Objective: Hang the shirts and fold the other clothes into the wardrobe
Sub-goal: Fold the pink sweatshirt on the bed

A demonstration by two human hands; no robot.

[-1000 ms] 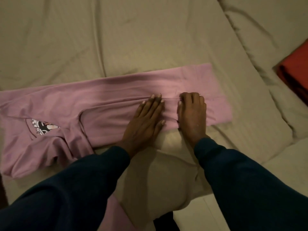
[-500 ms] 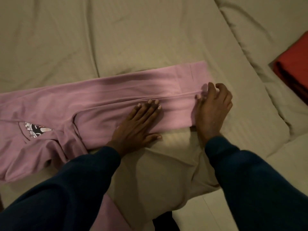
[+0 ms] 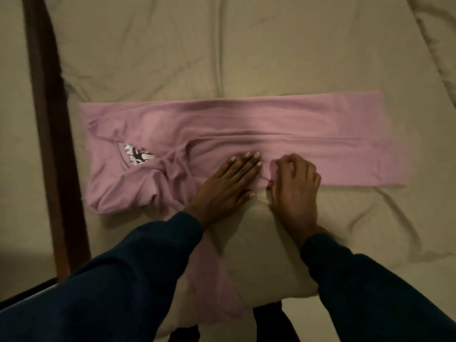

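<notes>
1. On the bed, across the beige sheet (image 3: 271, 45), a pink garment (image 3: 283, 129) lies folded into a long band running left to right.
2. The right end of the band is flat and square-edged. The left end is bunched and creased, with a black-and-white printed graphic (image 3: 137, 155) partly showing in the folds.
3. One strip of the same pink fabric trails off the near edge of the mattress, passing between the two forearms.
4. The left hand (image 3: 227, 186) lies palm down on the garment near its middle, fingers straight and together, pressing the fabric flat. It grips nothing.
5. The right hand (image 3: 294, 183) sits just beside the left, at the garment's near edge. Its fingers are curled and a small fold of pink fabric rises against them; it appears to pinch that fold, though the contact itself is partly hidden.
6. Both arms wear dark blue sleeves (image 3: 128, 287).
7. A dark wooden bed frame rail (image 3: 47, 124) runs along the left side of the mattress, well apart from both hands.
8. The sheet is wrinkled around the garment, most heavily to the right of the hands.
</notes>
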